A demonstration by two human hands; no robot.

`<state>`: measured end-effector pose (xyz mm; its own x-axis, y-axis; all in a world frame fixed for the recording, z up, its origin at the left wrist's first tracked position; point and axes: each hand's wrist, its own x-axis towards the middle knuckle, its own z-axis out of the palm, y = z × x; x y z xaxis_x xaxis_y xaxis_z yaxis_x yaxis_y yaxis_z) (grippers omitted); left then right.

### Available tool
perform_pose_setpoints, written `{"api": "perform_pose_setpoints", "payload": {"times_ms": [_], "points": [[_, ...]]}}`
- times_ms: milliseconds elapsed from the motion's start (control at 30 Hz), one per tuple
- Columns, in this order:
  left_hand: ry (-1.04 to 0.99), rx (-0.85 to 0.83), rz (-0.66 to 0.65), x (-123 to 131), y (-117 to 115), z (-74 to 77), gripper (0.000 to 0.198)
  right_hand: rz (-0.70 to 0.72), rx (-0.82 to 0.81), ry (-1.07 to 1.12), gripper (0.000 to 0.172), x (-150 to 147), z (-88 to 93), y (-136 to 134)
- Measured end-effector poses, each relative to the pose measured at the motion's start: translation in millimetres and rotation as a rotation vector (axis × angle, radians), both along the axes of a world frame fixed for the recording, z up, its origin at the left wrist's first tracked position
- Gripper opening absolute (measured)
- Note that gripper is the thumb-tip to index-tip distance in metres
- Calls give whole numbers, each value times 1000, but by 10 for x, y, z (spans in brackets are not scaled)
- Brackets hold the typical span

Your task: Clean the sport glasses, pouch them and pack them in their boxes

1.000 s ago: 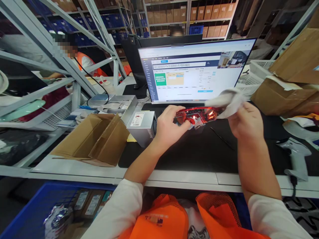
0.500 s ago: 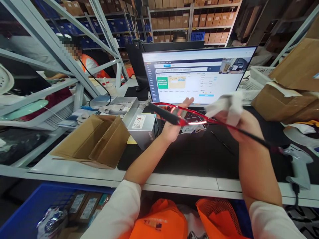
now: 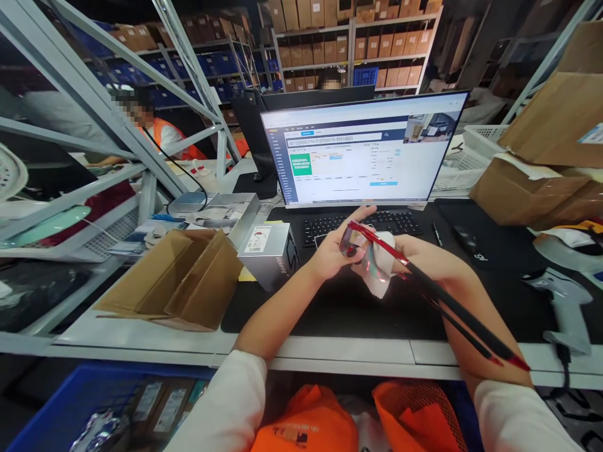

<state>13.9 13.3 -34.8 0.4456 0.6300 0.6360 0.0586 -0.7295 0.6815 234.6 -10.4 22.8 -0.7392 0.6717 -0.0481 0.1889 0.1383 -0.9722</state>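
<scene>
My left hand (image 3: 330, 252) is closed on the front end of red-framed glasses (image 3: 393, 251), with one lens beside its thumb and its index finger stretched out. The dark temples of the glasses run back to the right, over my right forearm. A light lens cloth (image 3: 375, 284) with a zigzag edge hangs from my right hand (image 3: 421, 254), which is closed around it against the lens area. Its fingertips are partly hidden by cloth and frame. Both hands are above the black desk mat, in front of the keyboard (image 3: 400, 221).
A grey box (image 3: 271, 251) with a label and an open cardboard box (image 3: 174, 276) stand at left. Behind the keyboard is a monitor (image 3: 348, 163). A barcode scanner (image 3: 565, 307), mouse (image 3: 466, 237), pen (image 3: 437, 234) and cartons (image 3: 527, 188) are at right. Another person sits far left.
The glasses have swung round, their temples now pointing back to the right. My right hand has brought the cloth down and left onto the glasses beside my left hand.
</scene>
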Motion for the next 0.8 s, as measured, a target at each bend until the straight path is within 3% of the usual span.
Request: {"api": "perform_pose_setpoints", "payload": {"times_ms": [67,233,433,567,700,800], "points": [[-4,-19,4,-2,3,-9,46,25,22,-55,21,-14,7,-17],[59,58,-125,68,-84,61,50,-94,105,35,28,-83,-44,-40],[68,73,30,-26,-190,242,48,211,80,-147,20,58,-15,77],[-65,7,-88,-15,-192,228,48,118,92,-94,29,6,-60,56],[-55,-40,-216,84,-179,154,53,-38,122,41,35,-96,-84,-41],[-47,41,-155,54,-205,193,49,106,97,22,31,-65,-44,-49]]}}
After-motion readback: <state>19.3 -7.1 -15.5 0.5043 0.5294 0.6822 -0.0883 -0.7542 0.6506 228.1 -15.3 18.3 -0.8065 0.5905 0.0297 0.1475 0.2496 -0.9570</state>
